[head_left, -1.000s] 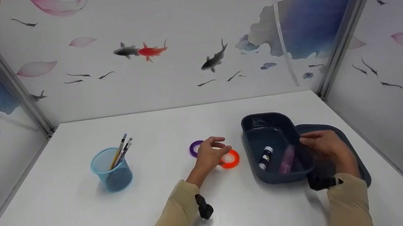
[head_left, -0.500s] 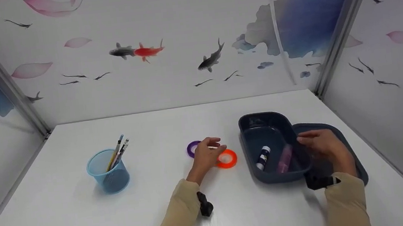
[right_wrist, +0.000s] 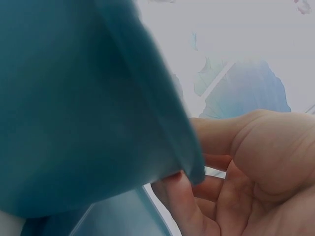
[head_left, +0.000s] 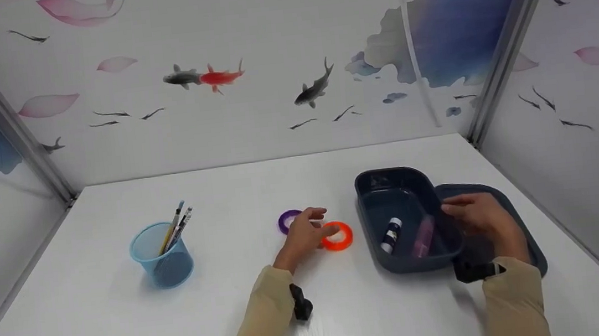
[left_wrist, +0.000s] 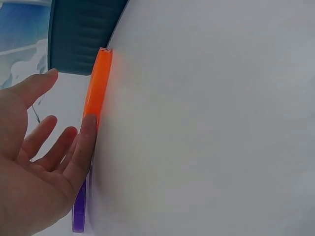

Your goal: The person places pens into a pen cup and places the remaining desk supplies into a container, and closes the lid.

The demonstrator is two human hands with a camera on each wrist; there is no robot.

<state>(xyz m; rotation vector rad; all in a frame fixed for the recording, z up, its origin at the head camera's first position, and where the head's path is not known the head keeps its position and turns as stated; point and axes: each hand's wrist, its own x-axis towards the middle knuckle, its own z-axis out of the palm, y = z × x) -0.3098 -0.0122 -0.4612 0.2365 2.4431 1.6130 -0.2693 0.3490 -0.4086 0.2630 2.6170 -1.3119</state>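
Note:
My left hand (head_left: 302,240) is low over the table, fingers apart and loosely bent, thumb overlapping an orange roll of tape (head_left: 347,242). In the left wrist view a fingertip is right at the orange roll's edge. A purple roll of tape (head_left: 283,222) lies behind the hand, partly hidden by it. With my right hand (head_left: 486,221) I grip the right rim of a dark blue box (head_left: 399,266); the right wrist view shows a fingertip under that rim. Inside the box lie a dark glue stick with white ends (head_left: 392,235) and a pink translucent tube (head_left: 423,237).
A dark blue lid (head_left: 530,244) lies to the right, partly under the box and right hand. On the left stands a light blue mesh cup (head_left: 168,271) with several pencils (head_left: 176,228). Printed panels (head_left: 273,132) wall the white table (head_left: 100,333) at back and sides.
The left thumb has come down over the orange tape roll, and the left hand has shifted slightly left. My right hand stays at the box rim. The head view has turned slightly.

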